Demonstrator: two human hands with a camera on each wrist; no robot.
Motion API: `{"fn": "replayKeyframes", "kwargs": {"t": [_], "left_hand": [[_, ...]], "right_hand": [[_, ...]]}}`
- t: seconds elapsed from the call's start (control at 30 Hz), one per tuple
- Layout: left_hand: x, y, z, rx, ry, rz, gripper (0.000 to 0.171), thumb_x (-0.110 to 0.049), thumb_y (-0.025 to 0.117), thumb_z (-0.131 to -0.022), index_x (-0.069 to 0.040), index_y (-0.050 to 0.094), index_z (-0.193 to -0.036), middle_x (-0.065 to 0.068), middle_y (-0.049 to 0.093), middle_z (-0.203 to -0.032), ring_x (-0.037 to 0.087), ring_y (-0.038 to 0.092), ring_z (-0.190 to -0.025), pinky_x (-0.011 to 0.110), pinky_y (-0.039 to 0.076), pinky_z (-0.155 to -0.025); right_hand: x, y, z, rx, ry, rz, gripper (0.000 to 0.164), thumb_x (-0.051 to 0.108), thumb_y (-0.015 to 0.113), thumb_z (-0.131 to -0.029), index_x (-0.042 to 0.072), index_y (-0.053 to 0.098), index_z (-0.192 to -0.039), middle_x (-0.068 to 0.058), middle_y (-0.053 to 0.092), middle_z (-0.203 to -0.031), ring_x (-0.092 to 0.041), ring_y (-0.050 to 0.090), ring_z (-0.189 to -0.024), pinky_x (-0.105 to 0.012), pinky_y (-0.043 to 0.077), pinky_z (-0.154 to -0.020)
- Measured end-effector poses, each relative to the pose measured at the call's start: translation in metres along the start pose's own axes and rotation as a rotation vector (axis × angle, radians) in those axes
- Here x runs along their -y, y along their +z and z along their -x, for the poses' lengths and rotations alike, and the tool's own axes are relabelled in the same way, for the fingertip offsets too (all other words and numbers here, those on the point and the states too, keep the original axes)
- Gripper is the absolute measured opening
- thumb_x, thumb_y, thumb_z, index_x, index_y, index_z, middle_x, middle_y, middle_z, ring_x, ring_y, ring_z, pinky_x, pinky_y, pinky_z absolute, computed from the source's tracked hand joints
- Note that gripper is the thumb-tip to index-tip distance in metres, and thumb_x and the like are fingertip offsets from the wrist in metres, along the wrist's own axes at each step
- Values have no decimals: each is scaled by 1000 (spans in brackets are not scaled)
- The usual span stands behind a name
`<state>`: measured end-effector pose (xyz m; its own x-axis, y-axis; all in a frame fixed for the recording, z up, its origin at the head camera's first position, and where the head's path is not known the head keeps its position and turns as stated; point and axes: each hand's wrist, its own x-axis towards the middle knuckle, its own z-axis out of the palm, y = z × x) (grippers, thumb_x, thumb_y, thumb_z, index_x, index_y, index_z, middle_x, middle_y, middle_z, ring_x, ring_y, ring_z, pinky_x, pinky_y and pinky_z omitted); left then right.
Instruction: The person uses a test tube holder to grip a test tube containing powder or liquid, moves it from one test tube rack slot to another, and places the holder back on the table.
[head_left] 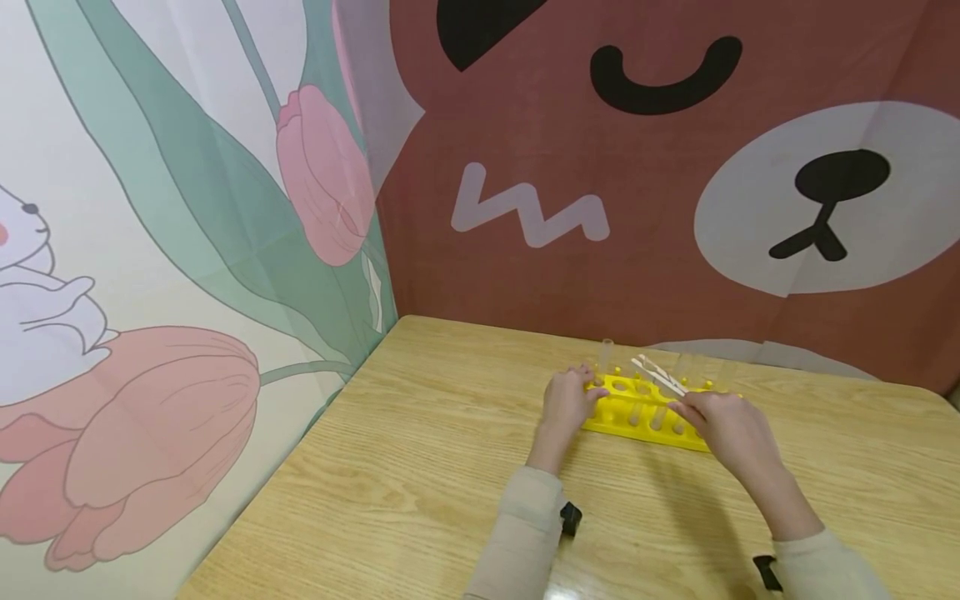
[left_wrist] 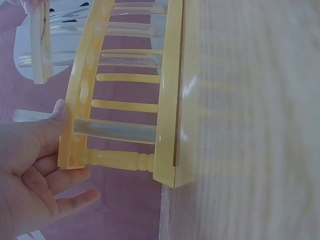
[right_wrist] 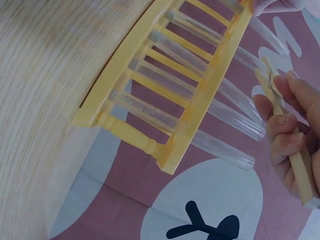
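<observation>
A yellow test tube rack (head_left: pixel 622 430) stands on the table with several clear test tubes (right_wrist: pixel 225 150) upright in its holes. My left hand (head_left: pixel 565 407) grips the left end of its top rail, thumb on the upper face. Beside that thumb, one test tube (left_wrist: pixel 117 131) sits in the end part of the rack. My right hand (head_left: pixel 738 429) holds a wooden test tube clamp (head_left: pixel 660 377) with a metal spring, fingers curled round its handle. The clamp's jaws point left over the rack, and overlap a tube's upper end in the right wrist view.
The wooden table (head_left: pixel 420 467) extends around the rack. Behind it hangs a brown cloth with a bear face (head_left: pixel 525 283), and a flowered cloth (head_left: pixel 187 275) covers the left side. Tube tops stick up above the rack's top rail.
</observation>
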<state>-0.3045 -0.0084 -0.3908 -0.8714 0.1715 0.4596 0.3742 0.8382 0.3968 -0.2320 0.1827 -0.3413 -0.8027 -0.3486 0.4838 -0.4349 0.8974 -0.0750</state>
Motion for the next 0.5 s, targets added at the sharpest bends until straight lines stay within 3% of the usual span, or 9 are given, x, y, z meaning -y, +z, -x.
{"fn": "replayKeyframes", "kwargs": {"t": [0.5], "left_hand": [[1,2,-1,19,-10,-10,37,-39,62,-78,-15,67,-106,0,60,-113,16,58,-100,20,46,-79]], "right_hand": [[2,-1,0,-61,-19,-10,22,13,66,-80,9,54,-61,5,32,-49,-10,27,-41,-23,24,-39]]}}
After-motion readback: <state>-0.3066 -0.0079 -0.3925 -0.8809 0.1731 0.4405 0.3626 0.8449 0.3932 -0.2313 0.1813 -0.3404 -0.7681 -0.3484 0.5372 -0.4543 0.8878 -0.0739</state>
